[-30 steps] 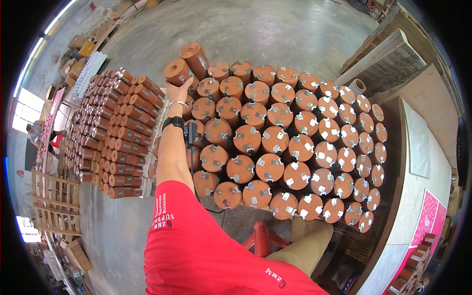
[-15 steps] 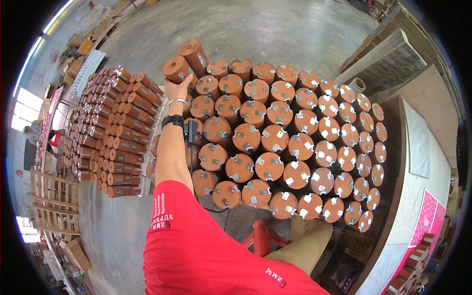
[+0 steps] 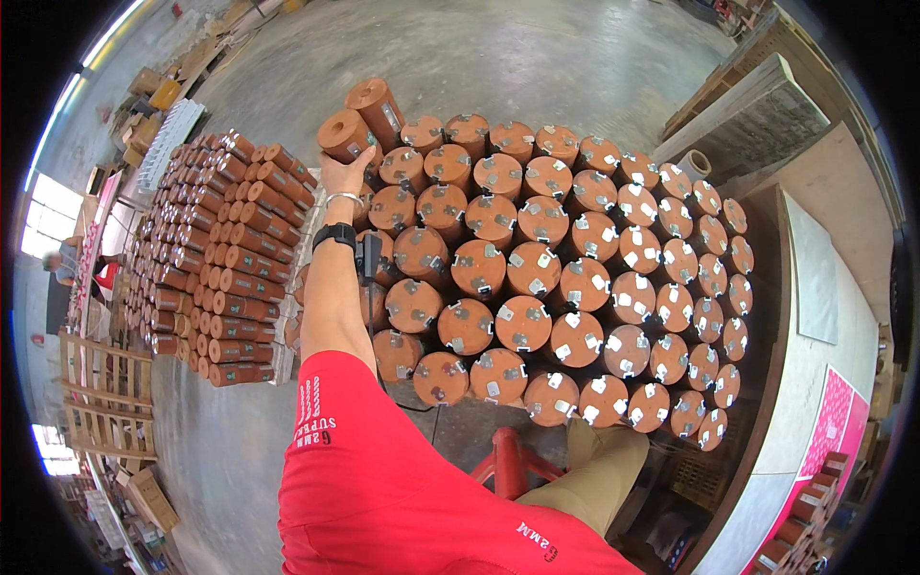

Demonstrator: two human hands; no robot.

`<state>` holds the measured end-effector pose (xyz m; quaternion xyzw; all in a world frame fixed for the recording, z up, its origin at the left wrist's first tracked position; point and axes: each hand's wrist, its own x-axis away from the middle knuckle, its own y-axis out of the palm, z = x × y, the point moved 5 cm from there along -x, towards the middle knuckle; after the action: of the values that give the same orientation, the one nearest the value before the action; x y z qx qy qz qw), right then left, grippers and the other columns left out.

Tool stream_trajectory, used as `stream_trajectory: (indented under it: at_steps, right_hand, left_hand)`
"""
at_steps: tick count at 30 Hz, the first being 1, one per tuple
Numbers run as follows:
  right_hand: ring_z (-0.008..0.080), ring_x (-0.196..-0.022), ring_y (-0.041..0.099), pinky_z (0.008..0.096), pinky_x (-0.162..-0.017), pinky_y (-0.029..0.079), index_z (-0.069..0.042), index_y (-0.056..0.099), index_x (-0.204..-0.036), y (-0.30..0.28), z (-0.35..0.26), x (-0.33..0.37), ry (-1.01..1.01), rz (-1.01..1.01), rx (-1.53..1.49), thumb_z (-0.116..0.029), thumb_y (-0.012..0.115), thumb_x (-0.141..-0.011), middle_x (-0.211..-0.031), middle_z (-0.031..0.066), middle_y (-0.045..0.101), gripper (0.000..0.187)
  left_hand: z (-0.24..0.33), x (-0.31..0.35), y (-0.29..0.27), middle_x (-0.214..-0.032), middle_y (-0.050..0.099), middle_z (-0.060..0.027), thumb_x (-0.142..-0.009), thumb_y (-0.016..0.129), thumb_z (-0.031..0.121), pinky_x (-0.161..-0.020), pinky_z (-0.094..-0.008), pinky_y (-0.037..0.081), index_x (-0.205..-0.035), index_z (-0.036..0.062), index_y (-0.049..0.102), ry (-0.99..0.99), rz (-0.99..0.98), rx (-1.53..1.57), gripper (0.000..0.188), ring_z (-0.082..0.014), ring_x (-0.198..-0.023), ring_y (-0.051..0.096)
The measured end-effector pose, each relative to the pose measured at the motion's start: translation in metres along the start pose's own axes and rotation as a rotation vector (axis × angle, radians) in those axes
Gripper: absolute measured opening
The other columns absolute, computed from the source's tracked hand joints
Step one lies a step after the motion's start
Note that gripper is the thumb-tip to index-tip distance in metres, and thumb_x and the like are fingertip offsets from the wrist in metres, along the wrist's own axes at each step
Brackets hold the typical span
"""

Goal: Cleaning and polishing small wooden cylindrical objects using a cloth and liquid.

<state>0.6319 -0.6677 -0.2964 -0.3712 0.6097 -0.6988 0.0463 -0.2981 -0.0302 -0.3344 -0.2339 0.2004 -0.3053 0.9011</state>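
My left arm reaches forward across the near-left side of a crowded block of brown cylinders. At its far-left corner, my left hand is closed around the lower part of a brown roll that has a round hole in its end. The thumb lies along the roll's right side; the other fingers are mostly hidden. Right behind it leans a second brown roll, also with a hole. The standing cylinders carry shiny silver patches and tabs on their tops. My right hand does not show.
To the left, similar brown rolls lie stacked on a pallet. A light-topped workbench runs along the right, with boards beyond it. Close to my legs stands a red stool. A distant person is at the left edge.
My left hand stays on the same roll with hardly any movement. The cylinders have shifted very slightly in the picture. The distant person at the left edge has changed posture a little.
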Motion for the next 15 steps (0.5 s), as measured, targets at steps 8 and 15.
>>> stream_trajectory:
  at_steps: [8, 15]
  right_hand:
    - [0.0176, -0.098, 0.059, 0.0298, -0.086, 0.045, -0.006, 0.052, -0.112, -0.003, -0.010, 0.002, 0.011, -0.081, 0.163, -0.035, 0.052, -0.095, -0.101, 0.0058, 0.065, 0.033]
    - [0.0187, -0.095, 0.057, 0.0317, -0.084, 0.045, -0.005, 0.052, -0.110, -0.007, -0.022, 0.007, 0.015, -0.084, 0.133, -0.034, 0.051, -0.095, -0.098, 0.0061, 0.063, 0.032]
  left_hand:
    - [-0.007, -0.004, -0.002, -0.119, 0.055, -0.0273, -0.059, 0.083, 0.043, -0.095, -0.0419, 0.045, -0.122, -0.0070, 0.042, 0.048, 0.108, 0.063, 0.091, -0.0367, -0.111, 0.055]
    - [-0.005, -0.001, -0.003, -0.117, 0.056, -0.0269, -0.059, 0.083, 0.042, -0.094, -0.0423, 0.045, -0.122, -0.0073, 0.042, 0.029, 0.114, 0.010, 0.090, -0.0372, -0.111, 0.055]
